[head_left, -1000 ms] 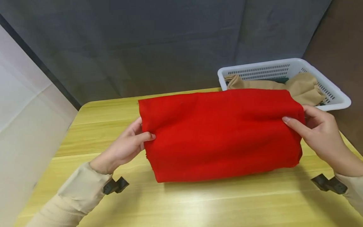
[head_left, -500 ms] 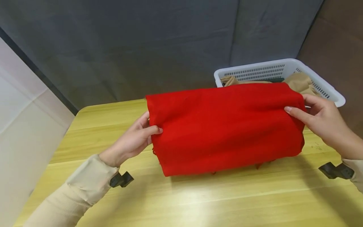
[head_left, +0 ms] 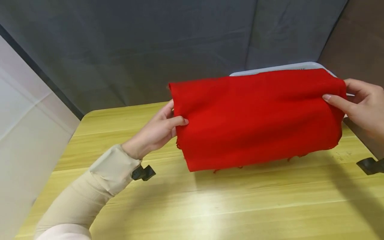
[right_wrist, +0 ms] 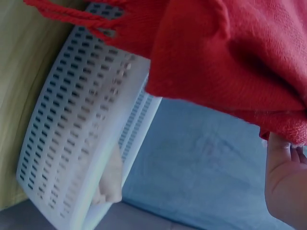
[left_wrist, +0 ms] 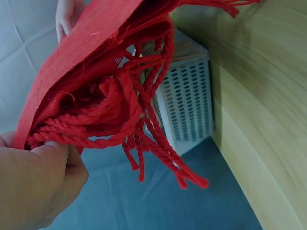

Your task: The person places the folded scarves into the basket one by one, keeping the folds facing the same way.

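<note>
A folded red scarf (head_left: 258, 120) hangs above the table, stretched between both hands. My left hand (head_left: 157, 128) grips its left end, thumb in front and fingers behind. At the other end my right hand (head_left: 364, 103) pinches the scarf the same way. Twisted red fringe (left_wrist: 163, 158) dangles from the folded underside in the left wrist view. Behind the scarf stands a white plastic basket (right_wrist: 72, 110), mostly covered by it in the head view. Part of a beige cloth (right_wrist: 111, 177) shows inside the basket in the right wrist view.
The light wooden table (head_left: 216, 203) extends in front of and to the left of the scarf. A dark grey curtain (head_left: 126, 50) hangs behind it, a white panel (head_left: 33, 126) stands at the left, and a brown surface (head_left: 360, 43) is at the right.
Both hands have carried the scarf up, away and to the right. It now covers most of the basket, whose beige contents showed earlier in the head view.
</note>
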Demonstrator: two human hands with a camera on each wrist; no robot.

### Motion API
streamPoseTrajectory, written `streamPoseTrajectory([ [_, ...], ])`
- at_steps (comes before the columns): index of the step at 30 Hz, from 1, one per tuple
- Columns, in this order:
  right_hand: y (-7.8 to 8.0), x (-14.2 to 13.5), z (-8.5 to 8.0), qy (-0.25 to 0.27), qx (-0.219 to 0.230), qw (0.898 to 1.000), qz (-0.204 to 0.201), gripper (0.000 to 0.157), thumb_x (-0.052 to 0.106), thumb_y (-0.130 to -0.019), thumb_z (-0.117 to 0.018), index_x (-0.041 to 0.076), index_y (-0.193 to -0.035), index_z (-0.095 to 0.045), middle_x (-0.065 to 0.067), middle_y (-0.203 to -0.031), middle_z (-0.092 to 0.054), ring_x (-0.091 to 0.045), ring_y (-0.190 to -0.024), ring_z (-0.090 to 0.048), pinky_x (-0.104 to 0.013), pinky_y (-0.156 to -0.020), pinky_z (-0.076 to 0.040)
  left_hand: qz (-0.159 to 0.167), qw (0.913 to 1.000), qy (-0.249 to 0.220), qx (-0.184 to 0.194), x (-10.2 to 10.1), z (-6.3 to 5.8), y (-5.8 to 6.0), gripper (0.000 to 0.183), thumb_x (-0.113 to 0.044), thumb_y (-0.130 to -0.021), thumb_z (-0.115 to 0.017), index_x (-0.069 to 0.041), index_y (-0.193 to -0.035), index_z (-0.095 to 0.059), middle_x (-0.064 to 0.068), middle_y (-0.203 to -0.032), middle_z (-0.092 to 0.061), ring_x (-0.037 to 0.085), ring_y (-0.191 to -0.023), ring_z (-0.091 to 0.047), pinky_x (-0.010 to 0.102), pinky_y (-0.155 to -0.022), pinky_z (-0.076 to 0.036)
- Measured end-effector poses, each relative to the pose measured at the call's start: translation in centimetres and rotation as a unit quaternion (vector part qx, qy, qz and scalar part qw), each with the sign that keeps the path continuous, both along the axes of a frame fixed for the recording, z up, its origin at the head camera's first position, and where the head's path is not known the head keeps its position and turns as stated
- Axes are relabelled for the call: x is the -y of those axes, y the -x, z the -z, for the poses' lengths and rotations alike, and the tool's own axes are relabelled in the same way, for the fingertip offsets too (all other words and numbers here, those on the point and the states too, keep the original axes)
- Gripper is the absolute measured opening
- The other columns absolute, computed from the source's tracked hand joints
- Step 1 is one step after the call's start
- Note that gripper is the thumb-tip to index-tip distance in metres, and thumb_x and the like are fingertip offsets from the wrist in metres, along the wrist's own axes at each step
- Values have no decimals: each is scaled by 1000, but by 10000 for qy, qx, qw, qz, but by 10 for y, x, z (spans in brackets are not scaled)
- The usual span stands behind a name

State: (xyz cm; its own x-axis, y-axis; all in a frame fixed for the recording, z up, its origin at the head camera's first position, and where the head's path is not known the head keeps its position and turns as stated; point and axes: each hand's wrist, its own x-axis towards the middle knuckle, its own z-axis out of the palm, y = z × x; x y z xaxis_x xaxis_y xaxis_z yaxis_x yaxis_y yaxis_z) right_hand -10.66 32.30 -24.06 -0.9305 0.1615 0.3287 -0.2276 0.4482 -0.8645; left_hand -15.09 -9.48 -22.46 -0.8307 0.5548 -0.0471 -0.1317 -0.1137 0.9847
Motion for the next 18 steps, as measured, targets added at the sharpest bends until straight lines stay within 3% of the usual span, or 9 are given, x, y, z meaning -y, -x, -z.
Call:
streamPoseTrajectory([
  [11, 22, -34, -3, 867, -241, 9956, -247, 23, -6, -80, -58, 15, -88, -65, 11, -76, -64, -1, -54, -58, -13, -44, -44, 132, 9995, -188, 214, -26, 0, 26, 52, 7, -86, -43, -16, -132, -33, 12, -122, -42, 24, -97, -52, 32, -76, -49],
  [15, 48, -81, 18, 734, -174, 9971, -68, 22, -3, -79, -61, 10, -97, -63, 10, -78, -65, -3, -57, -60, -15, -44, -46, 150, 9985, -373, 365, -41, 8, 37, 51, 7, -87, -43, -16, -131, -34, 12, -121, -44, 24, -95, -53, 33, -74, -50],
  [18, 71, -127, 42, 940, -155, 9954, -35, 30, -1, -79, -63, 6, -108, -59, 6, -86, -66, -5, -62, -62, -19, -45, -48, 127, 9977, -494, 437, -54, 15, 45, 50, 7, -87, -43, -16, -130, -36, 12, -119, -46, 23, -93, -55, 34, -72, -50],
])
